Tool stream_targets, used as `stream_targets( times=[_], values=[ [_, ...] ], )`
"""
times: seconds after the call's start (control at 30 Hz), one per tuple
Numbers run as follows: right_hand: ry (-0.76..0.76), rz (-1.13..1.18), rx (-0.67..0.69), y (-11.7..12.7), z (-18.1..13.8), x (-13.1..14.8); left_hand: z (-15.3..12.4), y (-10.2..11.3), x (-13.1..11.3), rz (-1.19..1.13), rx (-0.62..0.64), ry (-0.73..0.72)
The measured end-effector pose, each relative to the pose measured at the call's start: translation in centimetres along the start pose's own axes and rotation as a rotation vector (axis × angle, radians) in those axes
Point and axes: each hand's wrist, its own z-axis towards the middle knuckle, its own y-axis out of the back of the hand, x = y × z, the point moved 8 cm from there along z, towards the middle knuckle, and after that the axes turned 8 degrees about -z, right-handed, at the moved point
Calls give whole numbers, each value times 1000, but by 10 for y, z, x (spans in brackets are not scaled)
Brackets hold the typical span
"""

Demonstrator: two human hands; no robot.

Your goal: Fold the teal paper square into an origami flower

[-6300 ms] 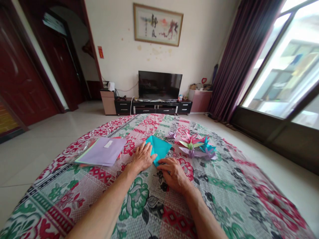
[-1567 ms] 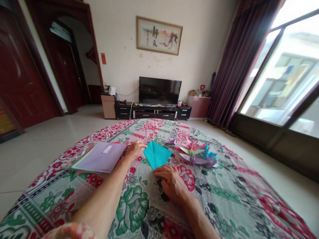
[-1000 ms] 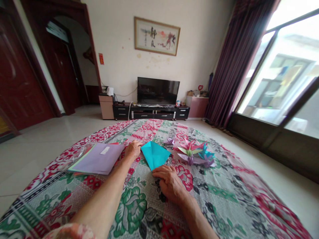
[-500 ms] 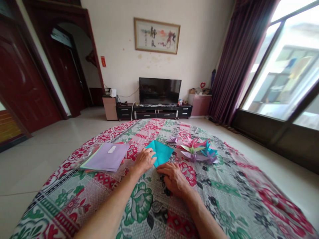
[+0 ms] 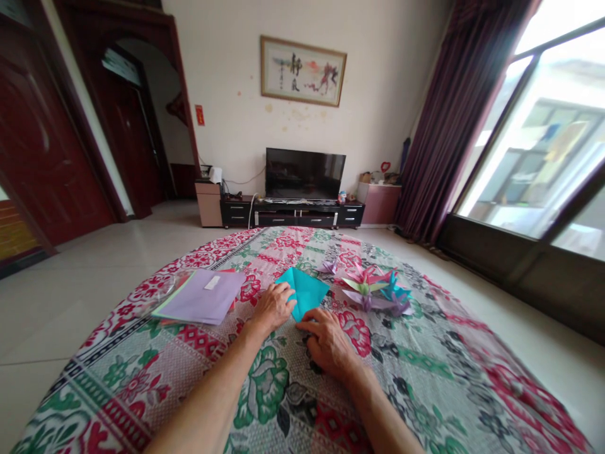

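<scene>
A turquoise sheet of origami paper point(image 5: 308, 291) lies on the tablecloth as a diamond with a crease down it. My left hand point(image 5: 275, 306) is closed at its left edge, fingertips pressed on the paper. At the bottom corner my right hand point(image 5: 326, 337) has its fingers bent together on the paper; the thumb side is partly hidden. To the right sits a group of folded paper cranes, among them a green one point(image 5: 363, 287), a blue one point(image 5: 395, 289) and a purple one point(image 5: 401, 304). Off to the left is a stack of coloured paper point(image 5: 201, 299), purple on top.
A flowered cloth point(image 5: 262, 384) covers the round table. Clear plastic wrapping point(image 5: 163, 290) lies by the paper stack. Beyond the table stand a television point(image 5: 305, 173) and a low black cabinet point(image 5: 278, 217). A purple curtain point(image 5: 444, 126) hangs beside the window on the right.
The right hand's fingers have shifted slightly at the paper's bottom corner. The left hand and the paper stay nearly where they were. The camera view has tilted a little.
</scene>
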Motion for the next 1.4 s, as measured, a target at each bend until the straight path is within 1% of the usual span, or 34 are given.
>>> stream_targets(
  times=[0.03,0.1,0.13,0.17,0.2,0.23,0.27,0.33,0.4,0.5,0.57,0.67,0.8,0.9,1.0,1.17,1.33,1.4],
  values=[
    [1,21,-19,0,0,-1,0,0,0,-1,1,0],
    [-26,51,-101,2,1,-7,-1,0,0,4,4,-2],
    [-72,47,-193,6,1,-13,-1,0,0,10,4,0],
    [-151,16,-302,11,0,-22,-1,1,0,17,3,2],
    [-247,-33,-375,12,-1,-30,-2,1,-1,24,4,4],
    [-346,-83,-409,10,-3,-38,-2,1,-1,31,4,6],
    [-403,-113,-401,6,-2,-44,-2,1,-1,36,6,6],
    [-457,-124,-383,-2,2,-49,-2,1,-2,43,14,1],
    [-452,-79,-406,-5,7,-50,-2,1,-3,49,29,-6],
    [-431,26,-501,-2,15,-50,-1,2,-8,54,54,-27],
    [-412,75,-518,-1,22,-49,-1,3,-11,56,67,-35],
    [-420,88,-520,-2,31,-52,-2,4,-15,67,81,-30],
    [-465,58,-577,2,35,-61,-2,2,-15,83,91,-18],
    [-440,26,-555,2,37,-62,-2,0,-13,64,102,7],
    [-376,12,-505,-1,40,-56,-2,-2,-11,58,116,36],
    [-280,32,-470,-3,40,-46,-2,-2,-12,72,144,37],
    [-251,-15,-346,-6,39,-41,-2,1,-12,39,118,39],
    [-229,0,-312,-7,39,-39,-2,2,-12,29,106,38]
  ],
)
